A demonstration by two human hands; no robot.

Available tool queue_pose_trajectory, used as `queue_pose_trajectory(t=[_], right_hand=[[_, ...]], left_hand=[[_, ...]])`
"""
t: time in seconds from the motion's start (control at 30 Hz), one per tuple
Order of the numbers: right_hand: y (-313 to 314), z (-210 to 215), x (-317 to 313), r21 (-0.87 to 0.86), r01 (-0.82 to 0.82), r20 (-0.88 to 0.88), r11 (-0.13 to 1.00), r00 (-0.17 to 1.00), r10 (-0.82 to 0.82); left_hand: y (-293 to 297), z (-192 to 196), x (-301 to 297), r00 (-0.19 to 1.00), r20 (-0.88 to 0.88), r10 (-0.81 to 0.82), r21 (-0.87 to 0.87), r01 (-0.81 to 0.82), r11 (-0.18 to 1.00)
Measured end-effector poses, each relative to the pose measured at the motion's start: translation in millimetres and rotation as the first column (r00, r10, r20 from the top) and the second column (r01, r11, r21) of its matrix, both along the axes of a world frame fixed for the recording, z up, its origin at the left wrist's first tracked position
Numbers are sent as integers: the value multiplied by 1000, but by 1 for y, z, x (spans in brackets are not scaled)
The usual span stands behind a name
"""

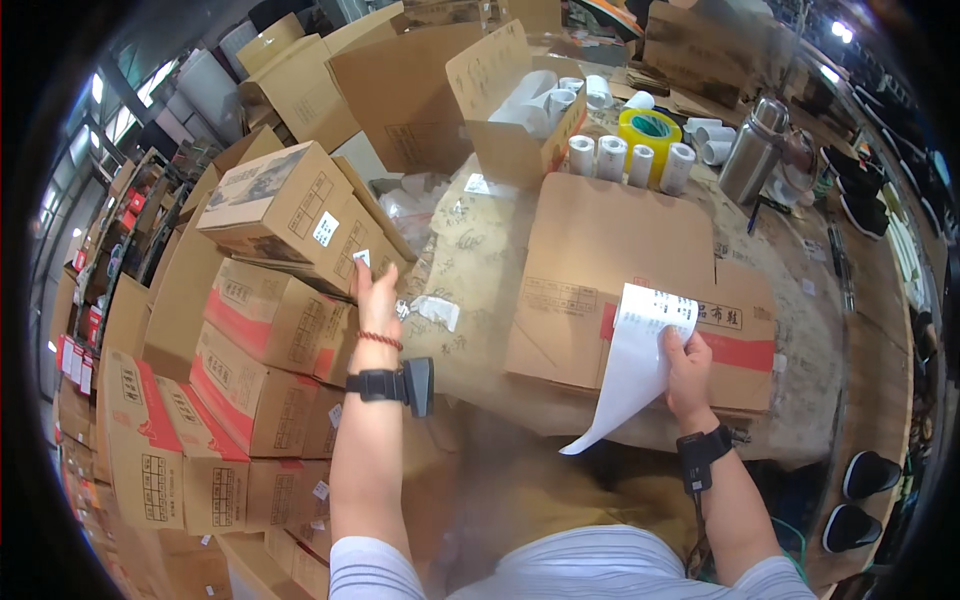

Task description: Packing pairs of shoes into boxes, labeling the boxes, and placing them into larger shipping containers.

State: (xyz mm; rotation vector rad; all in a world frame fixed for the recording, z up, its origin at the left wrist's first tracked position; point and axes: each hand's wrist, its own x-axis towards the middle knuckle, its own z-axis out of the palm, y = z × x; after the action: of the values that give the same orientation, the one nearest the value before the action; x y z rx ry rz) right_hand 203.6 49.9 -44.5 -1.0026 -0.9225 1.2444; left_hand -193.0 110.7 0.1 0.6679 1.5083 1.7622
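White label (pixel 325 229) already fixed on the upper carton (pixel 285 205), beyond the left hand (pixel 376 292).
A small label (pixel 361 257) is at that hand's fingertips, whether pinched or pressed cannot be told; the label strip (pixel 630 365), seemingly with labels left, is pinched by the right hand (pixel 687 368).

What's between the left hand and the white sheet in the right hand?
In the head view, rightward from the left hand: a white paper scrap, some table, then part of a carton before the sheet.

Packing workshop (perhaps a warehouse), stacked cardboard cartons (pixel 290 222), white label rolls (pixel 611 160), yellow tape (pixel 628 122), black shoes (pixel 870 475)
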Motion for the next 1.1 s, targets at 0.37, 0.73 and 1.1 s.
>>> queue_pose_trajectory(t=[0.37, 0.73, 1.1], right_hand=[[-18, 52, -32, 359, -378, 579, 853, 807, 114], [-39, 62, -43, 386, -442, 688, 810, 723, 66], [-37, 57, -51, 384, -385, 633, 840, 771, 64]], left_hand=[[-58, 35, 150, 528, -227, -818, 23, 843, 537], [-85, 54, 163, 530, -467, -708, -294, 662, 690], [-100, 38, 165, 524, -845, -109, 154, 433, 888]])
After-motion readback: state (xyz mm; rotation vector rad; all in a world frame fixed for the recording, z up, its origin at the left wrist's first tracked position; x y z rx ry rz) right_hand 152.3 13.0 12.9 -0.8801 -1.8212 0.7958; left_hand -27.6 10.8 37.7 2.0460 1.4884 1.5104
